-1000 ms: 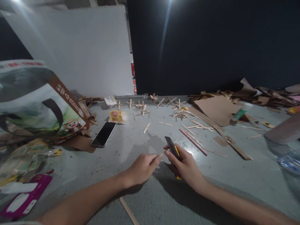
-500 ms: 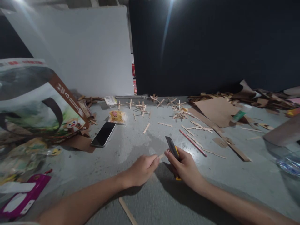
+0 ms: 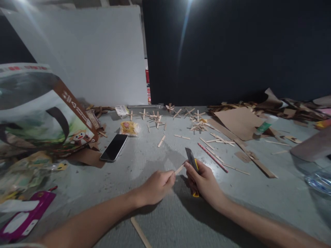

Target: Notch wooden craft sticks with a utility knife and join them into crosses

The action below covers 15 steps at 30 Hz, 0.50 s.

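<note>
My left hand [image 3: 157, 186] pinches one end of a short wooden craft stick [image 3: 179, 168] just above the grey floor. My right hand [image 3: 204, 182] grips a yellow and black utility knife [image 3: 192, 160], blade end pointing up and away, right beside the stick's free end. The two hands are almost touching in the lower middle of the view.
A black phone [image 3: 114, 147] lies to the left, beyond it a printed bag [image 3: 38, 110]. Several loose sticks and stick crosses [image 3: 155, 117] lie ahead, with a red pencil [image 3: 212, 157] and cardboard pieces [image 3: 238, 121] to the right. Another stick [image 3: 141, 233] lies near my left forearm.
The stick in my left hand shows more, tilted up toward the knife. My right hand with the knife has shifted slightly right and up.
</note>
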### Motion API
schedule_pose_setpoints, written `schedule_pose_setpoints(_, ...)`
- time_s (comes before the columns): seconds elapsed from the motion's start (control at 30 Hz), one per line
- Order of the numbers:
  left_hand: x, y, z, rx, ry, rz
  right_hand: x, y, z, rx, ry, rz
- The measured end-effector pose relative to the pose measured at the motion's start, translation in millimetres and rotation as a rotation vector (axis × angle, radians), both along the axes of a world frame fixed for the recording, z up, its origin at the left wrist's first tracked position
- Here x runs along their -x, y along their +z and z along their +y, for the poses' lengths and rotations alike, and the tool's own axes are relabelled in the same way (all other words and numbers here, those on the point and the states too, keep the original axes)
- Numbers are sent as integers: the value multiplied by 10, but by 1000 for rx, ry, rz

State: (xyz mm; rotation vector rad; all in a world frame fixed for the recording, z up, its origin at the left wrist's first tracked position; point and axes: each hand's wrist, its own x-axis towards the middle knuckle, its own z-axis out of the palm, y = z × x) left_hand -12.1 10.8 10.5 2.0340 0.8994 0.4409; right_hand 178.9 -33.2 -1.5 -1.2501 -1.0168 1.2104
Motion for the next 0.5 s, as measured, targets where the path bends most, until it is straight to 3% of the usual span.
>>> schedule_pose_setpoints(0.2,1,-9,2,6,-4,-5,-18,-15,15,5,22,-26)
schedule_pose_setpoints(0.5,-3,-88,31,-3,125,-169,-18,-53,28,7,17,-50)
